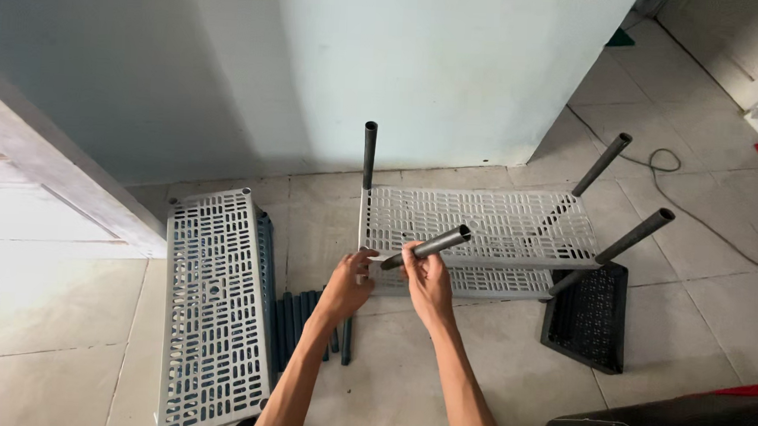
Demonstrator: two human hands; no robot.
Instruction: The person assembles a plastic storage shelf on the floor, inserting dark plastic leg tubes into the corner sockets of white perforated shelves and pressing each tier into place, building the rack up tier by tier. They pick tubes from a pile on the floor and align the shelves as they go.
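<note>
Gripping the dark pole [429,244] in our closed right hand [425,280], we angle its long axis up-right over the white shelf's [482,223] near-left corner, where our left hand [349,282] pinches the rim.

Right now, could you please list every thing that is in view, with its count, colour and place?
perforated shelf with poles: one, white, floor centre, before the wall
upright poles: three, dark grey, at that shelf's corners
held pole: one, dark grey, at the shelf's near left corner
second white shelf: one, under the first
flat shelf panel: one, light grey, floor left
loose poles: a bundle, dark blue-grey, count unclear, beside the flat panel
dark panel: one, black, floor right
cable: one, dark, floor upper right
left hand: fingers on the shelf corner
right hand: fingers closed on the held pole
</note>
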